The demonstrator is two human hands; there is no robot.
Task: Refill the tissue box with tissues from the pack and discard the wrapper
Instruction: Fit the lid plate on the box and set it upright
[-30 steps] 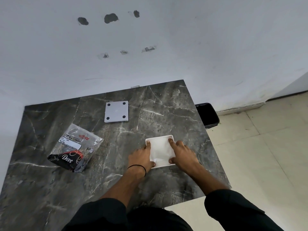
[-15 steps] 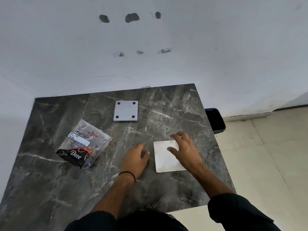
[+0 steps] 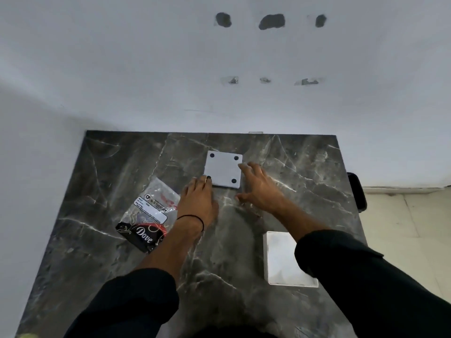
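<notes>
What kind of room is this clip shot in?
Probably a bare room in a home or office; it's hard to say more. A dark marble-look table stands against a plain white wall pocked with patched holes, beside a tiled floor.

White square tissue box (image 3: 280, 262) sat open side up near the table's right front, tissues inside, partly hidden by a sleeve. Its grey lid (image 3: 223, 170) with four dark dots lay flat farther back. Clear wrapper (image 3: 150, 213) lay crumpled at left, "Dove" printed.
</notes>
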